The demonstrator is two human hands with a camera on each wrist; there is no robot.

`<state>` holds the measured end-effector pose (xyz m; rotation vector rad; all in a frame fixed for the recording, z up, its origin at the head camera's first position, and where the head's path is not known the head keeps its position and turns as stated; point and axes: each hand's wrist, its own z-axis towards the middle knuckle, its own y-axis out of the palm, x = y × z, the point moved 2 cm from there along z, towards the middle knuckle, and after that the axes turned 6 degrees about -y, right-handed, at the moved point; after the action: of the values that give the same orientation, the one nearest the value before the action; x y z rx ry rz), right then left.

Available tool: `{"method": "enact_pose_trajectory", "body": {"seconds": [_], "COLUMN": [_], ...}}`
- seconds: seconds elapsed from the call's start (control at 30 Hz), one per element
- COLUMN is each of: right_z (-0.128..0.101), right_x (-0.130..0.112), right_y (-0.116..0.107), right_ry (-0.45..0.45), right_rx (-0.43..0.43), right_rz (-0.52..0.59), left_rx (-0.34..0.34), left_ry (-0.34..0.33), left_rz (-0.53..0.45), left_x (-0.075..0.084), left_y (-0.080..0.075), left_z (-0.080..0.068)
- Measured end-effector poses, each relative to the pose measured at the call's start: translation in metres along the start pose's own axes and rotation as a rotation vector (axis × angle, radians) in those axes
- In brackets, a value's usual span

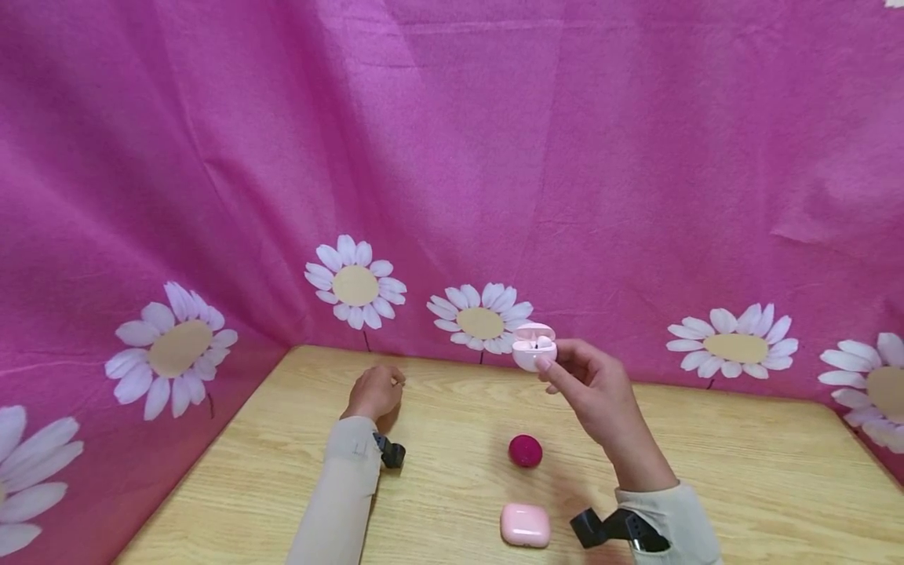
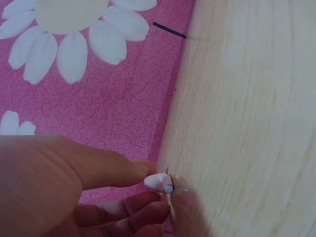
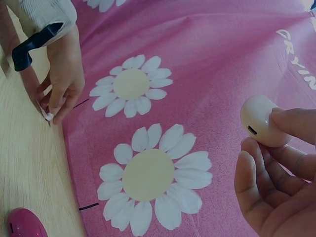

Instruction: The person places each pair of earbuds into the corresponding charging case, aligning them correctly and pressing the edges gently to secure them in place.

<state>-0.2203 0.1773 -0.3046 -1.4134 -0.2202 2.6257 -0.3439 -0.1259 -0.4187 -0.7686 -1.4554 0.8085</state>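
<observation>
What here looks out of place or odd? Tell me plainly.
One white earbud is out of its case: the left hand pinches it against the table by the far edge. The right hand holds the open pink round case aloft. Nothing looks spilled or damaged.

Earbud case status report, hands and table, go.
Right hand holds open pale pink earbud case aloft. Left hand pinches white earbud against table. Nothing in the way.

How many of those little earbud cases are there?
3. An open pale pink case is held up in the right hand; a dark magenta case and a closed pink case lie on the table.
</observation>
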Motion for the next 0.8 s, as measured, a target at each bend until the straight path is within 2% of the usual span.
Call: {"method": "enact_pose_trajectory", "body": {"seconds": [0.13, 0.5, 0.8], "right_z": [-0.0017, 0.0027, -0.0004], "right_x": [0.0013, 0.0007, 0.0014], "right_y": [-0.0007, -0.0037, -0.0032], "right_ry": [0.007, 0.003, 0.028], "right_rx": [-0.005, -0.018, -0.023], "right_rz": [-0.013, -0.027, -0.039], "left_rx": [-0.012, -0.012, -0.016], "left_ry": [-0.010, 0.016, 0.018], "left_rz": [-0.007, 0.000, -0.013], "left_x": [-0.0006, 0.0035, 0.0024], "left_y": [0.0008, -0.0013, 0.0005], "left_z": [-0.0014, 0.0032, -0.0012]}}
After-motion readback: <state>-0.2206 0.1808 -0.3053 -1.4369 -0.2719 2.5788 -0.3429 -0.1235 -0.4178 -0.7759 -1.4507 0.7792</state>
